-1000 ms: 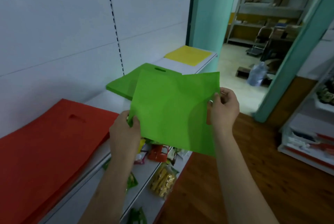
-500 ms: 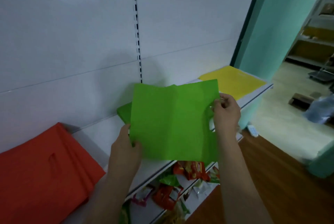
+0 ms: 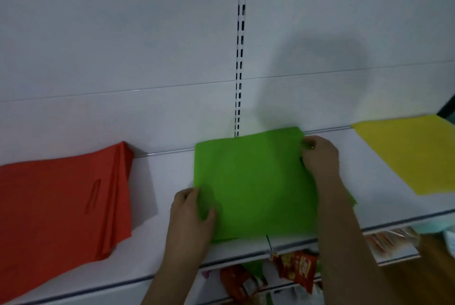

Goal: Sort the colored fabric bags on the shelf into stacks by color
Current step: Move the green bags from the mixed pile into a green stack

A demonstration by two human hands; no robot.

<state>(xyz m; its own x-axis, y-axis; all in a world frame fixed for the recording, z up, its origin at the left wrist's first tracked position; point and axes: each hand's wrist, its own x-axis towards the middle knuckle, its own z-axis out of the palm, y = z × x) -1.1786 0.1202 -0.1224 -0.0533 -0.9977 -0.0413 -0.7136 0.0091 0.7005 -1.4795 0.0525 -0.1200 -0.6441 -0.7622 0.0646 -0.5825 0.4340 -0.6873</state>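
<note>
Both our hands are clamped on the green bag [image 3: 253,181], which lies flat in the middle of the white shelf [image 3: 344,206] with its far edge against the back panel [image 3: 147,46]. Our left hand [image 3: 192,211] pinches the near left edge, thumb on top of the fabric. Our right hand [image 3: 320,156] grips the far right corner, fingers curled over the cloth. More green edges peek out beneath the bag on the right, probably the rest of a green stack, though the arm hides most of it. To the left, well apart, sits the red stack [image 3: 56,206], its layers fanned along the right side. At the far right lies the yellow stack [image 3: 408,154]. On a lower shelf, near us, we see red snack packets [image 3: 295,267].
</note>
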